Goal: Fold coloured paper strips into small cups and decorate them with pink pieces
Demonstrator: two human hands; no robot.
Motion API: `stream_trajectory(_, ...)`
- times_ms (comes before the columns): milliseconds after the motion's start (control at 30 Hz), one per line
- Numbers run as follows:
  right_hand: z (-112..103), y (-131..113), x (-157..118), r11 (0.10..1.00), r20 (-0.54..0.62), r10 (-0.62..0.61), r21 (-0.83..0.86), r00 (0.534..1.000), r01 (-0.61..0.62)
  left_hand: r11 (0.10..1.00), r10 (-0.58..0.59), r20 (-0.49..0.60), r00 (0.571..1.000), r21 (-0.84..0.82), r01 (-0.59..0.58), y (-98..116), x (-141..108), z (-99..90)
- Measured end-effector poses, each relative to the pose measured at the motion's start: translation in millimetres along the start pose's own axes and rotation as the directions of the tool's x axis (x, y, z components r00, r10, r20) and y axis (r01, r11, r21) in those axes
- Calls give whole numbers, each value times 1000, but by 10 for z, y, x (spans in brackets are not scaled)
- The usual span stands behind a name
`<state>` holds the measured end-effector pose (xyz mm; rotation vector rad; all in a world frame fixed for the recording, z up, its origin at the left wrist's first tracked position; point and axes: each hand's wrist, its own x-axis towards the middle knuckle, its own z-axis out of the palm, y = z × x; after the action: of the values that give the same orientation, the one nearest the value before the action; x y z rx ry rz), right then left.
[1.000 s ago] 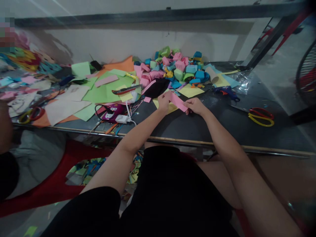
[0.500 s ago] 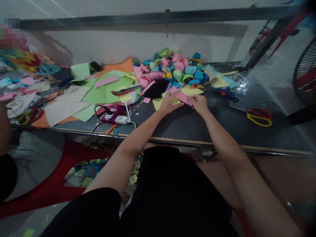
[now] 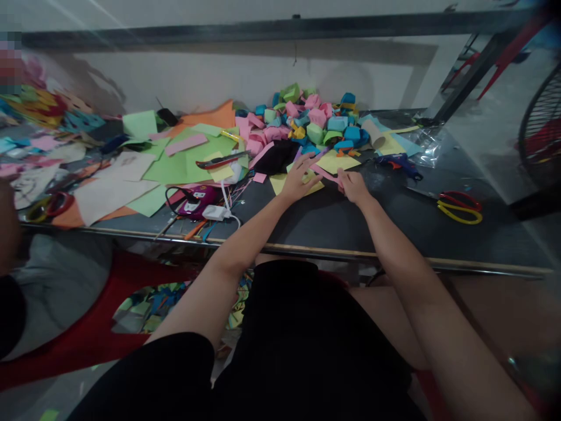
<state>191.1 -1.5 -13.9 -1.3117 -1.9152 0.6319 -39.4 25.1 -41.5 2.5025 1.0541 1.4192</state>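
Note:
A pink paper strip (image 3: 326, 173) is pinched between the thumb and fingers of my right hand (image 3: 354, 187), above the dark tabletop. Seen almost edge-on, it reaches left toward my left hand (image 3: 298, 182). That hand is open, its fingers stretched out and thumb apart, at the strip's far end; whether they touch is hard to make out. Yellow paper sheets (image 3: 342, 161) lie under and behind the hands. Just beyond my left hand are a black bundle (image 3: 277, 156) and a small pink paper square (image 3: 260, 178).
Behind sits a heap of small folded coloured pieces (image 3: 313, 120). Scissors (image 3: 460, 207) and a blue glue gun (image 3: 398, 165) lie right. Left are a purple power strip (image 3: 199, 202), a red-handled cutter (image 3: 221, 161) and green paper sheets (image 3: 175, 164). Another person's arm (image 3: 7, 228) shows far left.
The pink strip has turned from showing its broad face to nearly edge-on. My right hand has tilted slightly; my left hand stays in about the same place.

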Motion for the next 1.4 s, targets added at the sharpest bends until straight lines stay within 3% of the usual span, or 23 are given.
stream_trajectory(267,-35,-53,-34,996,119,-88,-8,989,89,997,-70,-92,993,31,73,61,-4,-2)
stream_trajectory(333,-17,-47,-31,996,96,-85,12,992,84,997,-64,-98,993,40,68,42,-5,-3)
stream_trajectory(500,31,55,48,986,-140,-155,-87,978,144,993,2,-88,996,115,9,-29,-23,17)
stream_trajectory(800,55,67,53,924,-68,-303,-265,950,276,982,-21,-17,1000,189,24,-53,-10,18)
stream_trajectory(967,19,19,50,943,-13,-257,-221,966,248,986,20,31,999,163,-25,-121,-16,43)
stream_trajectory(1100,1,15,75,959,-35,-122,-262,992,109,971,-5,8,1000,240,3,-82,-2,27)
stream_trajectory(1167,-8,8,98,967,-67,-31,-254,997,13,967,-14,49,999,254,1,-23,17,3)
stream_trajectory(1267,-28,3,123,971,-64,63,-228,996,-76,981,12,212,977,186,-52,66,33,-62)
stream_trajectory(1400,-58,44,95,981,-11,102,-166,995,-102,990,131,435,891,-13,-139,140,-25,-225)
